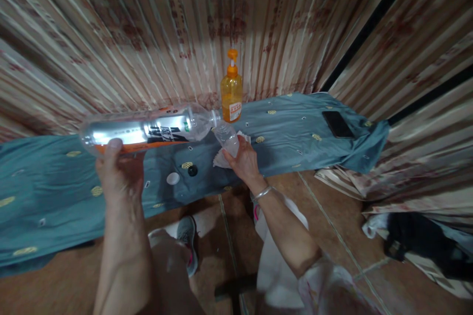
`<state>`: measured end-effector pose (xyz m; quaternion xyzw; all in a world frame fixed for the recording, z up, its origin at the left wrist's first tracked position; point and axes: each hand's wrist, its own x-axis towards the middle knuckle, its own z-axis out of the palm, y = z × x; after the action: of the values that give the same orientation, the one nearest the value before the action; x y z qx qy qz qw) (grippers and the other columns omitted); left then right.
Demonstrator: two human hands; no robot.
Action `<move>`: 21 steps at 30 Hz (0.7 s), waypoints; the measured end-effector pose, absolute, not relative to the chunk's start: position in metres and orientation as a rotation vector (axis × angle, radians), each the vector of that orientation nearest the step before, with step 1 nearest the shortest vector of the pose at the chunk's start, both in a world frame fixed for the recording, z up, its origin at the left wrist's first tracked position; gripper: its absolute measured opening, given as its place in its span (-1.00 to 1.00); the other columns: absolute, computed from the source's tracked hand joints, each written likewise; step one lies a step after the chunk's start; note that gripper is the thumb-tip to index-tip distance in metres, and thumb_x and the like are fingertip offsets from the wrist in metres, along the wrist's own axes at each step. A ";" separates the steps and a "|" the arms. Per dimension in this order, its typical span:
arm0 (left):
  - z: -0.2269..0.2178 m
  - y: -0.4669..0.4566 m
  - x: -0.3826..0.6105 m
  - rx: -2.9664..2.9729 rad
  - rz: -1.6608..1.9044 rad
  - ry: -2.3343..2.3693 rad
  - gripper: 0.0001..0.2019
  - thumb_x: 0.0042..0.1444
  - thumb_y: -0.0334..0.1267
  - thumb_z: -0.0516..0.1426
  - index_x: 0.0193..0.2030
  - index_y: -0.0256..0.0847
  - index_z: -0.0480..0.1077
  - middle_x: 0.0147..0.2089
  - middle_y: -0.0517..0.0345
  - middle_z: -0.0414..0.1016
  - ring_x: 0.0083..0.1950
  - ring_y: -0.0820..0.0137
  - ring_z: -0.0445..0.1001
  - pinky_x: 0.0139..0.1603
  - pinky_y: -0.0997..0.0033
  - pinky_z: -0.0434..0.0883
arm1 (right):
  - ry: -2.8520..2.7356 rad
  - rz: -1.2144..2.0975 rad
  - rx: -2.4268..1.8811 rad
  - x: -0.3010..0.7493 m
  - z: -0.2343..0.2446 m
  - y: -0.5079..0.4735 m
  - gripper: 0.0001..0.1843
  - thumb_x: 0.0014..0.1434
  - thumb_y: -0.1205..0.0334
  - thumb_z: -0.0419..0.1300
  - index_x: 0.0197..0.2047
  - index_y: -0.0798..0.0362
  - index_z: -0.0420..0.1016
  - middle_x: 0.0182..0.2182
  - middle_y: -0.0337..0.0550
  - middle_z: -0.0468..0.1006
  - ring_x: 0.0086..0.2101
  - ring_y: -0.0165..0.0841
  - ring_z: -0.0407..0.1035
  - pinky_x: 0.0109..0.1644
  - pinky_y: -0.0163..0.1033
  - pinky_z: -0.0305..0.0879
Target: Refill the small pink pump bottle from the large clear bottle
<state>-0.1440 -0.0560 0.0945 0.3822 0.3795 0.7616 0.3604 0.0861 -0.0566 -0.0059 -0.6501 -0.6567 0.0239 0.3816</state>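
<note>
My left hand (118,170) grips a large clear plastic bottle (148,128) with an orange and black label, held on its side with the neck pointing right. The neck meets the mouth of a small clear bottle (227,138), which my right hand (242,160) holds tilted over a white cloth or tissue (221,160). Both are above a blue-green patterned cloth (288,128) spread on a low surface. A white cap (173,178) and a black cap (192,171) lie on the cloth between my hands.
An orange pump bottle (231,91) stands behind the small bottle. A black phone (337,124) lies on the cloth at the right. Striped curtain fabric hangs behind. My shoe (187,241) rests on the brown tiled floor. Dark items (410,238) lie at lower right.
</note>
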 end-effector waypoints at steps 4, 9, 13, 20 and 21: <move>0.096 -0.056 -0.143 0.980 1.967 0.988 -0.63 -0.31 -0.19 0.27 -0.24 -0.09 0.42 -0.23 0.17 0.53 -0.02 0.22 0.47 0.11 0.07 0.35 | -1.666 0.073 -1.641 0.086 -0.006 -0.056 -0.42 0.16 -0.01 0.15 0.09 0.27 0.23 -0.14 0.20 0.53 -0.08 -0.08 0.44 -0.05 -0.03 0.42; 0.095 -0.057 -0.144 0.986 1.955 1.010 -0.64 -0.29 -0.19 0.26 -0.24 -0.06 0.43 -0.22 0.17 0.53 -0.02 0.22 0.47 0.11 0.06 0.35 | -1.672 0.067 -1.657 0.086 -0.008 -0.056 -0.40 0.18 -0.03 0.13 0.11 0.27 0.22 -0.12 0.21 0.52 -0.04 -0.08 0.42 -0.02 -0.02 0.42; 0.096 -0.057 -0.143 0.966 1.970 0.992 -0.63 -0.31 -0.19 0.27 -0.24 -0.08 0.43 -0.22 0.17 0.54 -0.03 0.21 0.47 0.11 0.07 0.36 | -1.669 0.048 -1.643 0.086 -0.008 -0.056 -0.40 0.17 -0.02 0.15 0.09 0.29 0.24 -0.13 0.21 0.52 -0.07 -0.10 0.43 -0.04 -0.02 0.43; 0.096 -0.057 -0.143 0.944 1.978 0.980 -0.65 -0.32 -0.20 0.28 -0.28 -0.10 0.42 -0.23 0.16 0.53 -0.03 0.22 0.47 0.08 0.10 0.37 | -1.661 0.065 -1.643 0.086 -0.009 -0.056 -0.42 0.16 -0.02 0.16 0.09 0.26 0.24 -0.11 0.20 0.52 -0.06 -0.11 0.43 -0.02 -0.06 0.41; 0.096 -0.057 -0.143 0.944 1.978 0.978 -0.65 -0.32 -0.21 0.28 -0.29 -0.10 0.42 -0.24 0.17 0.53 -0.03 0.22 0.47 0.08 0.11 0.38 | -1.661 0.065 -1.638 0.086 -0.008 -0.056 -0.42 0.16 -0.02 0.16 0.09 0.25 0.23 -0.11 0.20 0.52 -0.06 -0.11 0.43 -0.02 -0.06 0.41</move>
<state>-0.1433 -0.0573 0.0960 0.3665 0.3798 0.7681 0.3625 0.0857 -0.0560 -0.0085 -0.6453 -0.6546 0.0256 0.3930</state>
